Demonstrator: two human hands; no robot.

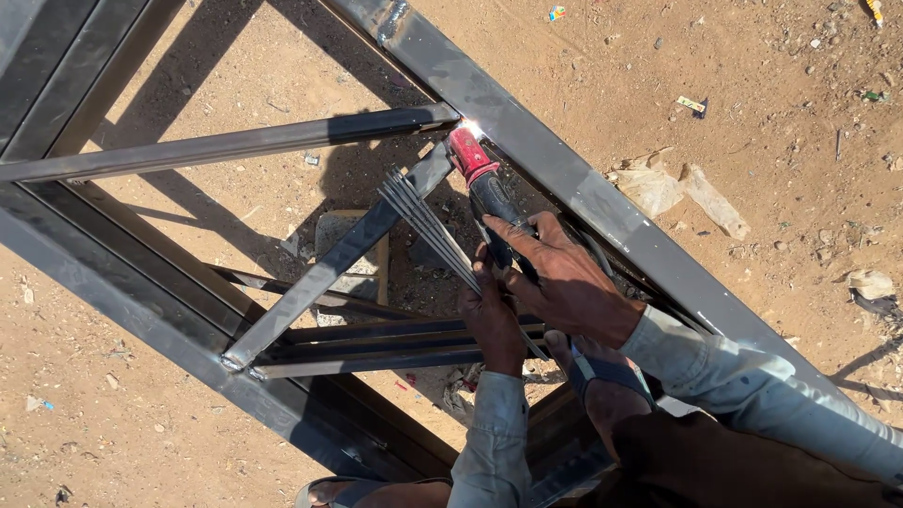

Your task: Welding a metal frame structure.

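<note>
Head view: steel frame of rectangular tube lies over sandy ground, long rails running diagonally, with cross bars between them. Horizontal cross bar meets the upper right rail at a joint where a bright arc spot shows, so that weld looks in progress, not finished. Diagonal brace already sits seated at its lower end on the near rail; weld quality there can't be judged. Further loose bars lie stacked underneath, apparently not joined yet. Right hand is wrapped closed around the red-tipped electrode holder, tip at the joint. Left hand is closed in a pinch on a bundle of spare welding rods, fanned up-left, just beside the holder. Sandalled foot rests on the frame.
</note>
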